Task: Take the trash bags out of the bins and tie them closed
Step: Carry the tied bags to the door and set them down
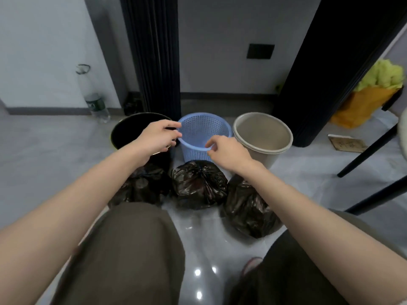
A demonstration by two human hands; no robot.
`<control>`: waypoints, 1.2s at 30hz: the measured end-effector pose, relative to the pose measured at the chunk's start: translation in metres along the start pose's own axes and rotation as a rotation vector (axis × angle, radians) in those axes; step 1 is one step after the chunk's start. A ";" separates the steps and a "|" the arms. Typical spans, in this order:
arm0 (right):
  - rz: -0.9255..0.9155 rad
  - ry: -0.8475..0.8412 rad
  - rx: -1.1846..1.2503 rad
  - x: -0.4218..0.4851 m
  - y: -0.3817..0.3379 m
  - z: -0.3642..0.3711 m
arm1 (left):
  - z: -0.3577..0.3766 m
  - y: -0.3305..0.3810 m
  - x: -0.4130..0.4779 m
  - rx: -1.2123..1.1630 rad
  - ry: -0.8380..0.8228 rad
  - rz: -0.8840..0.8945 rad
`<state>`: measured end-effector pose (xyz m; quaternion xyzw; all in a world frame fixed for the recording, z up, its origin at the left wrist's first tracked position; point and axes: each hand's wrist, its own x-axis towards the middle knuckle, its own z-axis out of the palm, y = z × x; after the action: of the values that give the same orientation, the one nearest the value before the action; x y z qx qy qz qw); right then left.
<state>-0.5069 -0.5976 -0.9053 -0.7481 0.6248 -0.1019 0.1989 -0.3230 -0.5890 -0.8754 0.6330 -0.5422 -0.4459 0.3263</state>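
Three bins stand in a row on the floor: a black bin (123, 133), a blue lattice basket (209, 126) and a beige bin (264, 133). All three look bagless inside. Three black trash bags lie in front of them: a left bag (143, 186) partly under my forearm, a middle bag (198, 183) gathered at its top, and a right bag (248, 210). My left hand (159, 136) grips the blue basket's left rim. Over the basket's near rim, my right hand (226, 150) pinches the edge with curled fingers.
A large plastic bottle (94, 100) leans on the wall at the left. Dark pillars (154, 53) rise behind the bins. Black chair legs (370, 150), a yellow bag (363, 106) and a flat brown card (345, 144) sit at the right. My knees fill the foreground.
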 end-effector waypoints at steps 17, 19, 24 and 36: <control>-0.006 -0.215 -0.009 0.042 -0.033 0.029 | -0.074 -0.135 0.005 0.467 0.179 -0.009; 0.045 -0.223 0.008 0.051 -0.019 0.050 | -0.070 -0.155 0.018 0.575 0.137 -0.001; 0.155 -0.204 0.022 0.062 0.022 0.111 | -0.057 -0.194 0.043 0.910 0.091 -0.091; 0.291 -0.103 -0.142 0.094 0.057 0.188 | -0.046 -0.239 0.081 1.149 0.023 -0.021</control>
<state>-0.4633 -0.6649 -1.1080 -0.6662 0.7211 0.0107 0.1899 -0.1853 -0.6236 -1.0887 0.7190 -0.6875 -0.0759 -0.0688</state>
